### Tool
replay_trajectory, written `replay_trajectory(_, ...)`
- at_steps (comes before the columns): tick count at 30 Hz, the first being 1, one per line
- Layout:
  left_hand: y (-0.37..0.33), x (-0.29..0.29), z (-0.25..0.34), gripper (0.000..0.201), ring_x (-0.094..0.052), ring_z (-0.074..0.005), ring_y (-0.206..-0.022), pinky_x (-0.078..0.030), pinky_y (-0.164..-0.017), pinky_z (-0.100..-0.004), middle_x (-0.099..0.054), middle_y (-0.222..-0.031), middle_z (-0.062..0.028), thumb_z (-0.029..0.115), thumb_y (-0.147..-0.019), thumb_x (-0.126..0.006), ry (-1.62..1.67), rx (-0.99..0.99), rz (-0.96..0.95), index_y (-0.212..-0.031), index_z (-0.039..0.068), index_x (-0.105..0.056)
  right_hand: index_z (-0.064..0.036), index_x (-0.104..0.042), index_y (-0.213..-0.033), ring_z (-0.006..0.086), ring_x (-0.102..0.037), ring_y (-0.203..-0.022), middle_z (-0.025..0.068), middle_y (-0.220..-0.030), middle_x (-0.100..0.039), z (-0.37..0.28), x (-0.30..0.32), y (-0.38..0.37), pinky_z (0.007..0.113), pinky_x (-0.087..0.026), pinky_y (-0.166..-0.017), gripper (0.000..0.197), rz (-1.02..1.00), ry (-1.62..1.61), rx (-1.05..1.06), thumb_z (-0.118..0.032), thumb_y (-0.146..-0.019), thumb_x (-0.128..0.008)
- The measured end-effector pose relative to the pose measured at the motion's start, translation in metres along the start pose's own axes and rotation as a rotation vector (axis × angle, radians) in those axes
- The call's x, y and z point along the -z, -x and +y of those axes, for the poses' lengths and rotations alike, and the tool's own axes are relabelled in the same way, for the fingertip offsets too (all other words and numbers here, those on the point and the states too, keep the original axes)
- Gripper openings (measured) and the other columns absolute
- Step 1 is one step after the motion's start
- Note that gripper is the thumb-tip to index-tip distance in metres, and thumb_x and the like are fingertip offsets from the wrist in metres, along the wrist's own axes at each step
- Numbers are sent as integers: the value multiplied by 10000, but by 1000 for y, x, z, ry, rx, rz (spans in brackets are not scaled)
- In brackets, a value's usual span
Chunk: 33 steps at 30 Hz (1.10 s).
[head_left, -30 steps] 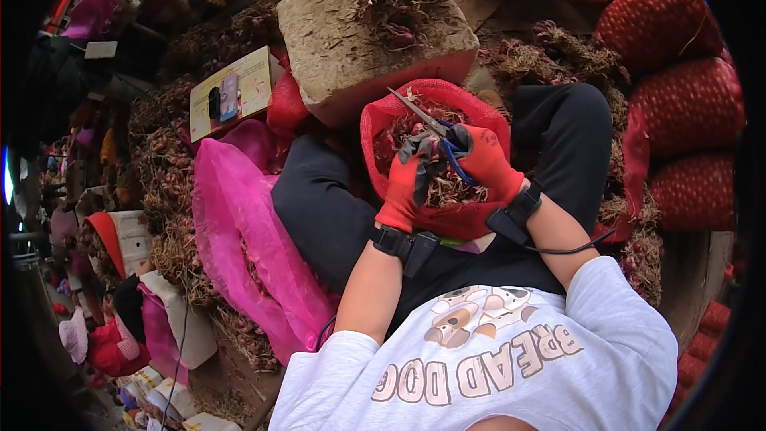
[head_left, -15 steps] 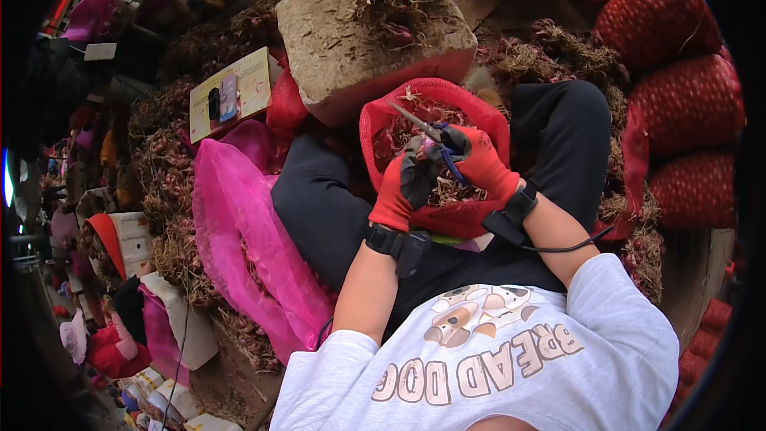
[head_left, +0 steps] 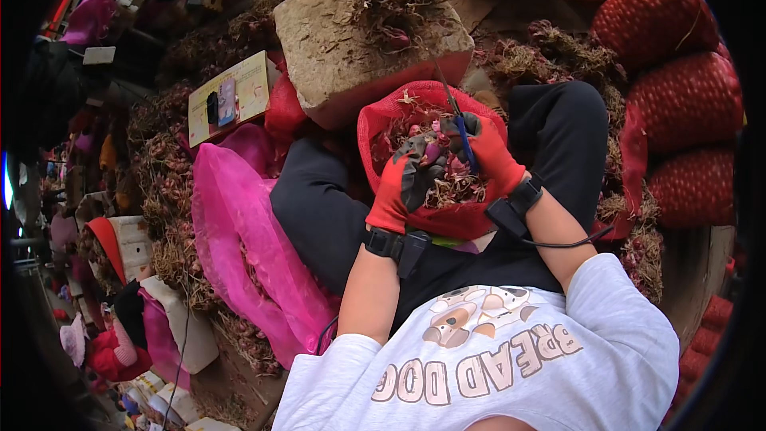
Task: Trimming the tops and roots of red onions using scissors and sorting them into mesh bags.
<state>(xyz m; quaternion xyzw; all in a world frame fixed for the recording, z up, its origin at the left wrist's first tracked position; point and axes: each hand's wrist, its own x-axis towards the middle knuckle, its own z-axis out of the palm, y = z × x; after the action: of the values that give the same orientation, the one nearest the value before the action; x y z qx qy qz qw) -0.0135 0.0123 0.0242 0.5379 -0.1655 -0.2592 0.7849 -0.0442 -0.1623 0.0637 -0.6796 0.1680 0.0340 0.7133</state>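
My right hand (head_left: 491, 152), in a red glove with dark fingers, grips a pair of blue-handled scissors (head_left: 464, 144). The blades point up and away, toward the foam block. My left hand (head_left: 401, 183), gloved the same way, is closed around a purple-red shallot (head_left: 432, 152). Both hands are over the mouth of a red mesh bag (head_left: 369, 132) standing between my legs. Inside the bag lie loose shallots and dry trimmings (head_left: 455, 191). The fingertips of my left hand partly hide the shallot.
A worn foam block (head_left: 319, 48) beyond the bag carries a bunch of dried shallots (head_left: 399, 0). Pink mesh (head_left: 239, 231) lies by my left leg, and a board (head_left: 247, 96) holds a phone (head_left: 227, 99). Full red sacks (head_left: 682, 104) are stacked at right. Another person (head_left: 116, 347) is at far left.
The scissors have swung from pointing up-left to pointing nearly straight away from me. My right hand has moved slightly apart from my left, and the shallot now shows.
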Motion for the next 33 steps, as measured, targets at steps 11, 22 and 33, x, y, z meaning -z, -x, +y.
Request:
replay_trajectory(11, -8, 6, 10, 350, -579, -111, -863, -498, -752, -250, -577, -1042, -46, 44, -896, -530, 371, 71, 197, -1240, 48, -466, -13, -560, -1064, 253, -609, -835, 102, -907, -625, -14, -2, 14, 364, -465, -760, 388, 11, 672, 358, -214, -758, -689)
replay_trajectory(22, -10, 12, 16, 415, -592, -136, -920, -497, -783, -268, -590, -1042, -51, 11, -826, -428, 462, 12, 197, -1237, 21, -483, -34, -533, -1042, 324, -541, -956, 144, -1016, -557, -12, 5, 32, 386, -414, -835, 451, 59, 1200, 422, -300, -699, -655)
replay_trajectory(33, -10, 17, 15, 312, -582, -126, -867, -477, -764, -260, -592, -1026, -30, 56, -883, -546, 386, 51, 159, -1192, 42, -513, -75, -553, -944, 301, -579, -880, 114, -906, -598, -6, 8, 31, 392, -449, -774, 418, 87, 1248, 342, -294, -627, -716)
